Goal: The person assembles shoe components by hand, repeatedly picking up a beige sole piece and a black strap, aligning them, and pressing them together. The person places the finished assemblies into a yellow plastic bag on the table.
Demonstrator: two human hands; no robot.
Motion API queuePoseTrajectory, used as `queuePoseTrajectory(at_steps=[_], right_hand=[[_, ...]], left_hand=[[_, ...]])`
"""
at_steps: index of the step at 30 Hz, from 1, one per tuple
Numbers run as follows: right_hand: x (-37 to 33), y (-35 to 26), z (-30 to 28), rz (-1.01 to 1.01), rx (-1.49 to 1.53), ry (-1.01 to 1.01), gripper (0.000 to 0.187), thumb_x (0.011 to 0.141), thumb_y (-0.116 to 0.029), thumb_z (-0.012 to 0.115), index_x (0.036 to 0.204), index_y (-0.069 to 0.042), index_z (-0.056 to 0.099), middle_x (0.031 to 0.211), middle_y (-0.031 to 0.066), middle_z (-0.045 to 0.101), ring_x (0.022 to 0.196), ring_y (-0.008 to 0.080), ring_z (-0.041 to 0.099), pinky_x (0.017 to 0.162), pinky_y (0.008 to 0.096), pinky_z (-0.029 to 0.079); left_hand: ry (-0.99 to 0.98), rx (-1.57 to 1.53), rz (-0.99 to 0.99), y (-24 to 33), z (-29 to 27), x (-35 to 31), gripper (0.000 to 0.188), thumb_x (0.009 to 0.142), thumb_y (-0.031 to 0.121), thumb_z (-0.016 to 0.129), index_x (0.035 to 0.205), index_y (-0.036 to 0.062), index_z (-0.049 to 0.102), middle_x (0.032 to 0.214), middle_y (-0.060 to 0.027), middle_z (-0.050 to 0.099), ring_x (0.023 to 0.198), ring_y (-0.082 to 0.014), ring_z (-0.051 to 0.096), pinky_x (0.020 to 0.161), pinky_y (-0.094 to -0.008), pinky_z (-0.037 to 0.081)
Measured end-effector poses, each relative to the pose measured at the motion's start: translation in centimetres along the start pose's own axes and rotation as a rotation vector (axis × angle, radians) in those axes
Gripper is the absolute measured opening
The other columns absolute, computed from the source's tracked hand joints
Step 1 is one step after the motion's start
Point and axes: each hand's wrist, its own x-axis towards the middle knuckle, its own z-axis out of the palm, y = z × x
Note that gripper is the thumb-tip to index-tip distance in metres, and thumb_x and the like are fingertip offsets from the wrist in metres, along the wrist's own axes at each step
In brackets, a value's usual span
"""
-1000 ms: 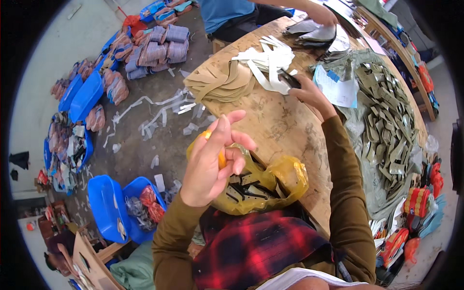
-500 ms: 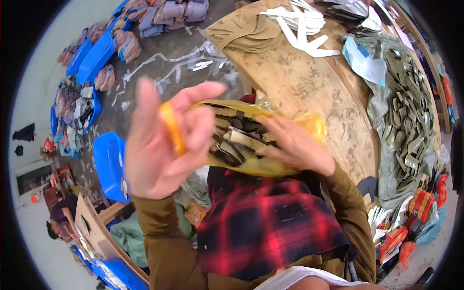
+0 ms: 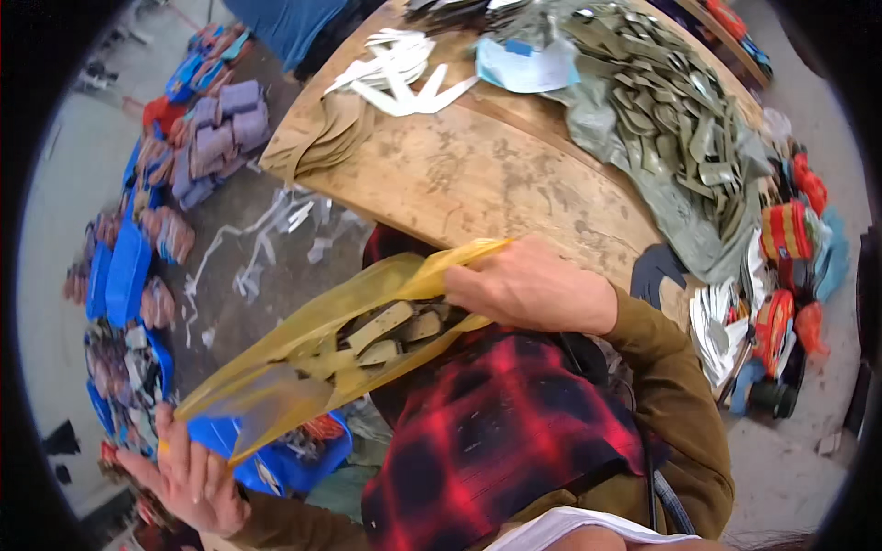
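Observation:
A translucent yellow plastic bag [image 3: 303,331] stretches across my lap, pulled out long toward the lower left. Inside it lie several tan and dark pieces [image 3: 381,323] with rounded ends; their kind is not clear. My right hand [image 3: 528,286] is closed on the gathered plastic at the bag's right end. At the far left end, my left hand [image 3: 197,482] has its fingers stretched out beside the bag's edge. A small orange band shows at one of its fingers. Whether these fingers hook the plastic cannot be made out.
A wooden table [image 3: 469,174] stands ahead, bearing white strips [image 3: 404,73], brown flat pieces [image 3: 326,138] and a heap of olive pieces [image 3: 680,119] on grey sheeting. Blue bins [image 3: 124,275] and bundles [image 3: 216,138] line the left floor. A blue tub [image 3: 299,459] sits below the bag.
My left hand has swung down and left, and the bag is now drawn out long toward it. My right hand has gone from lying over the pieces to gripping the plastic. The view has turned.

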Motion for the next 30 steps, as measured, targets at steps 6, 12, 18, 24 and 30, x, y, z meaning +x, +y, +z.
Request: queuePoseTrajectory(at_steps=[6,12,18,24,30], right_hand=[[1.5,-0.9,-2.4,-0.006,-0.160,0.038,0.012,0.083,-0.010,0.058,0.088,-0.002,0.051,0.064,0.0117,0.059,0.061,0.0320,0.064,0.052,0.0417,0.048],[10.6,-1.8,-3.0,-0.237,-0.406,0.344,0.015,0.080,-0.007,0.056,0.093,-0.004,0.051,0.074,0.0096,0.061,0.067,0.0283,0.065,0.056,0.0402,0.050],[17.2,-1.1,2.8,-0.315,-0.235,0.182,0.027,0.090,-0.020,0.060,0.112,-0.004,0.056,0.091,0.0137,0.064,0.074,0.0367,0.063,0.064,0.0453,0.049],[12.3,3.6,4.3,-0.053,0.062,0.015,0.031,0.092,-0.022,0.061,0.118,-0.005,0.062,0.101,0.0172,0.068,0.088,0.0357,0.066,0.076,0.0415,0.051],[-0.6,9.6,4.2,0.540,0.180,0.111,0.025,0.096,-0.017,0.059,0.117,-0.006,0.064,0.093,0.0132,0.069,0.081,0.0219,0.068,0.071,0.0336,0.051]], left_hand=[[-0.057,0.024,0.050,1.0,1.0,-0.8,0.079,0.102,0.055,0.033,0.149,-0.0072,0.019,0.080,-0.0067,0.044,0.054,-0.0136,0.039,0.052,-0.0299,0.033],[-0.089,-0.035,0.076,4.3,1.4,-0.5,0.067,0.103,0.038,0.044,0.147,-0.0075,0.020,0.083,-0.0033,0.041,0.057,-0.0093,0.036,0.055,-0.0268,0.030],[0.144,-0.139,0.142,0.3,0.7,0.9,0.072,0.100,0.043,0.051,0.137,-0.0142,0.028,0.090,-0.0039,0.047,0.081,-0.0150,0.047,0.079,-0.0280,0.039],[0.382,-0.169,-0.181,-9.4,-13.3,7.4,0.053,0.094,0.048,0.058,0.103,-0.0050,0.061,0.081,-0.0081,0.065,0.084,-0.0234,0.063,0.084,-0.0367,0.050],[0.847,-0.123,-0.197,-18.2,-31.4,10.4,0.044,0.084,0.054,0.069,0.077,0.0120,0.057,0.066,-0.0005,0.059,0.064,-0.0167,0.060,0.066,-0.0340,0.049]])
